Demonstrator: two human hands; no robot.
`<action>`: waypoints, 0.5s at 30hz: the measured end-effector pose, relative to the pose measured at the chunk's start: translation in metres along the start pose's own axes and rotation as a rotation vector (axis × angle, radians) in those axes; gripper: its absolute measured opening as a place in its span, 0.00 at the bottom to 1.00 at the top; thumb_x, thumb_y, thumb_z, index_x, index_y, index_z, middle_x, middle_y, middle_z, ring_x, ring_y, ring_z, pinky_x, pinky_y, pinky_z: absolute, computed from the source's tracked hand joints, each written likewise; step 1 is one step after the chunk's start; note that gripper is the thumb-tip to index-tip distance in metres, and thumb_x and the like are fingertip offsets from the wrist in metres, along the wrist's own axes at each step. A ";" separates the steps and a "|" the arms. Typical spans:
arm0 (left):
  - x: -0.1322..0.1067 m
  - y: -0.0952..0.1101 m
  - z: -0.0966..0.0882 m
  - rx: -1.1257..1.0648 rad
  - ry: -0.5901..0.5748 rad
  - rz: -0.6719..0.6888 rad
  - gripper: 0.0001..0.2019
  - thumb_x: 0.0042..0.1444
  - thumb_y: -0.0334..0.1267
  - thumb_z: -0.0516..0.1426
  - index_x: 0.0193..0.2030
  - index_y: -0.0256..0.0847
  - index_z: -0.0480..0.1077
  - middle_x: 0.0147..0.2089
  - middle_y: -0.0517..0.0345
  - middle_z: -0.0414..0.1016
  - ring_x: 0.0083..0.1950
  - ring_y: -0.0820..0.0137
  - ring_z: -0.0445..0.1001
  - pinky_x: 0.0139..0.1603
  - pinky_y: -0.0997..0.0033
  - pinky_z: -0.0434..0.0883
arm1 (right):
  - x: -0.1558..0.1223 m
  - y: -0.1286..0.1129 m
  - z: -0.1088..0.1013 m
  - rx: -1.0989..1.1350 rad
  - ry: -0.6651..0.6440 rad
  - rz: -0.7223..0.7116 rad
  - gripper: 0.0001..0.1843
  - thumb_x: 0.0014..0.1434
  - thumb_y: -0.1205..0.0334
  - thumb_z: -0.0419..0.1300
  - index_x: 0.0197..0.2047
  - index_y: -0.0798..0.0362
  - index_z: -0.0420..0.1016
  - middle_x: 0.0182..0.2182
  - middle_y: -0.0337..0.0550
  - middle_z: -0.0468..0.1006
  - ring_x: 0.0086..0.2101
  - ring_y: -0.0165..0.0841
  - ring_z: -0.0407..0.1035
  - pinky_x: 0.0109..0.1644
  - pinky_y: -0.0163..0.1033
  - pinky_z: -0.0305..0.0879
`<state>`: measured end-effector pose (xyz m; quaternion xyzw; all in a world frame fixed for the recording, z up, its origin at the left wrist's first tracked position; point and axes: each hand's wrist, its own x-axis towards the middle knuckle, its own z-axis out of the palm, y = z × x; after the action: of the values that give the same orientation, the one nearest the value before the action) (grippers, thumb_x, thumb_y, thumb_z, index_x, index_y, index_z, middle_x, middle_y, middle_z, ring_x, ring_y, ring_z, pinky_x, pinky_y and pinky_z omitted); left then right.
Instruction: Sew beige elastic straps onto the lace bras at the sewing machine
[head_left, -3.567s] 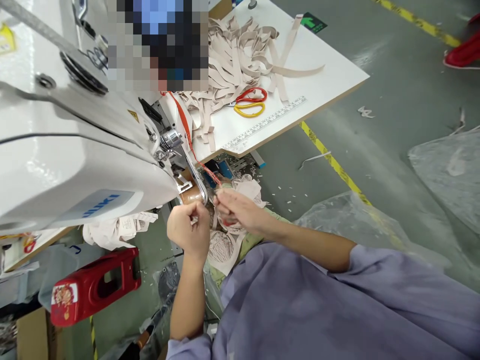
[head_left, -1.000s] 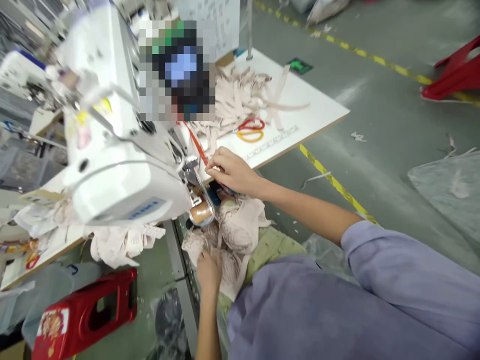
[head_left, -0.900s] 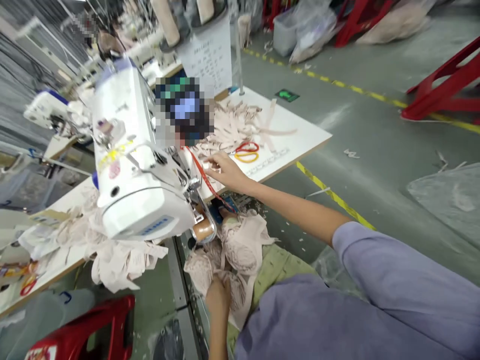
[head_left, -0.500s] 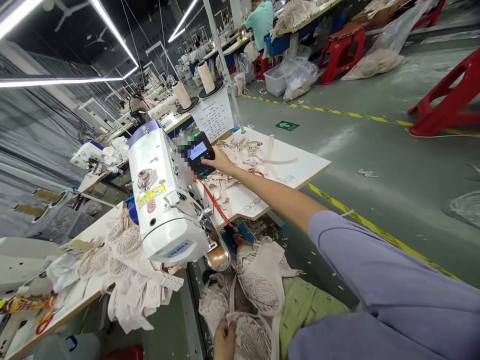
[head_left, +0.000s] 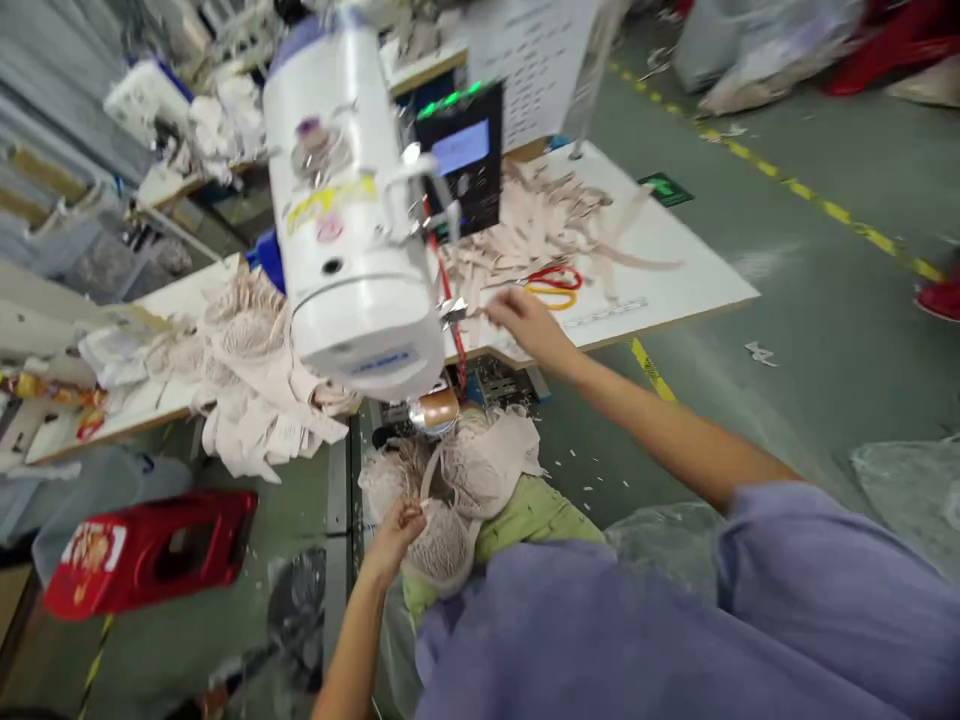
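Observation:
My left hand (head_left: 399, 532) is closed on the edge of a beige lace bra (head_left: 442, 545), pinching it between thumb and fingers. The bra's cups lie on my lap below the sewing machine (head_left: 356, 230), a white head with a rounded front end. My right hand (head_left: 525, 318) hovers over the near edge of the white tabletop, just right of the machine. Its fingers are bent and smeared by motion, so whether anything is between them does not show. Scissors with red and yellow handles (head_left: 555, 287) lie just beyond that hand. A red cord (head_left: 442, 262) hangs beside the machine.
A black control panel (head_left: 463, 160) stands right of the machine. Beige fabric strips (head_left: 540, 220) cover part of the white table (head_left: 675, 260). More bras (head_left: 259, 350) are heaped on the left table, with a red stool (head_left: 157, 555) below. Thread snippets dot the floor.
My right hand has left the control panel and come down towards the table edge near the scissors. My left hand still pinches the bra. The view has tilted downward.

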<state>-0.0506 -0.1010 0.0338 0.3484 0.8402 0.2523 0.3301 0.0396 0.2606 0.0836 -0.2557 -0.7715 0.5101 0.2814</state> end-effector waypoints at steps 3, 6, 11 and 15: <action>-0.008 0.031 0.003 -0.153 -0.024 0.065 0.06 0.61 0.41 0.55 0.43 0.46 0.70 0.41 0.55 0.77 0.41 0.67 0.77 0.42 0.67 0.75 | -0.100 0.009 0.033 0.090 -0.613 -0.031 0.22 0.58 0.39 0.62 0.40 0.50 0.80 0.35 0.43 0.82 0.35 0.37 0.76 0.39 0.42 0.74; -0.010 0.077 0.009 -0.228 -0.075 0.178 0.07 0.62 0.41 0.56 0.45 0.47 0.72 0.42 0.58 0.78 0.42 0.68 0.77 0.45 0.68 0.73 | -0.158 0.006 0.049 0.263 -0.900 -0.023 0.32 0.63 0.32 0.51 0.51 0.48 0.79 0.44 0.49 0.81 0.44 0.41 0.76 0.49 0.47 0.74; -0.002 0.124 0.007 -0.420 -0.011 0.315 0.06 0.63 0.40 0.57 0.45 0.45 0.67 0.37 0.59 0.77 0.34 0.71 0.74 0.36 0.71 0.69 | -0.157 -0.022 0.041 0.349 -0.437 0.193 0.25 0.65 0.38 0.54 0.48 0.47 0.80 0.44 0.49 0.79 0.44 0.42 0.74 0.49 0.47 0.72; 0.012 0.124 -0.010 -0.456 0.014 0.256 0.09 0.63 0.42 0.57 0.46 0.44 0.63 0.26 0.66 0.68 0.24 0.75 0.66 0.25 0.75 0.60 | -0.125 -0.045 0.033 0.341 -0.185 0.250 0.17 0.59 0.44 0.65 0.38 0.49 0.81 0.31 0.42 0.78 0.31 0.34 0.71 0.34 0.39 0.67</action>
<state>-0.0120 -0.0159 0.1168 0.3670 0.7129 0.4772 0.3597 0.1006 0.1384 0.0930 -0.2499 -0.6591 0.6853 0.1832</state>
